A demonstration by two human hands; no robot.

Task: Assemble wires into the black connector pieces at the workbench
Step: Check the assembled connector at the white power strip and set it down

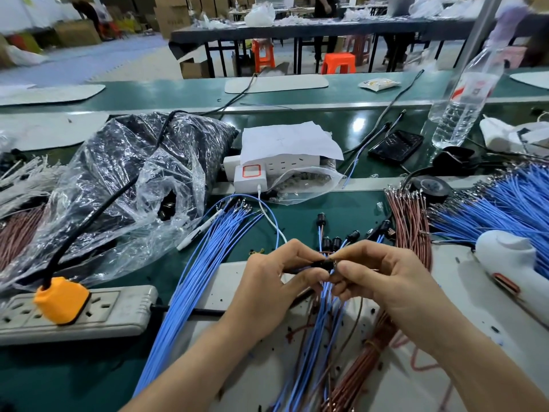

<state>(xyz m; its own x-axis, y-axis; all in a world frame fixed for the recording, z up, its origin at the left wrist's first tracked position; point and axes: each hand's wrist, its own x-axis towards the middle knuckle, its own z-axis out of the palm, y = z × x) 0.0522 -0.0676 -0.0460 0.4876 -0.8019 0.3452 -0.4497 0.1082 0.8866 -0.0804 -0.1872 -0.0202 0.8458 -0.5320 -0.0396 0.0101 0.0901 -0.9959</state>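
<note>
Over a grey mat (255, 346) my left hand (276, 289) pinches a small black connector piece (320, 264) between thumb and fingers. My right hand (383, 283) meets it from the right, its fingertips pinching a wire end at the connector's mouth. Blue wires (323, 316) and a brown wire (358, 313) hang down from between both hands. Several finished black connectors with wires (335, 240) lie just beyond my hands. A bundle of blue wires (190, 281) fans out to the left, and brown wires (411, 224) lie to the right.
A power strip with an orange plug (61, 301) sits at the near left. Behind it lies a clear plastic bag of black parts (133, 173). A white charger block (255, 173), a phone (396, 145), a water bottle (463, 96) and more blue wires (505, 203) stand further back and right.
</note>
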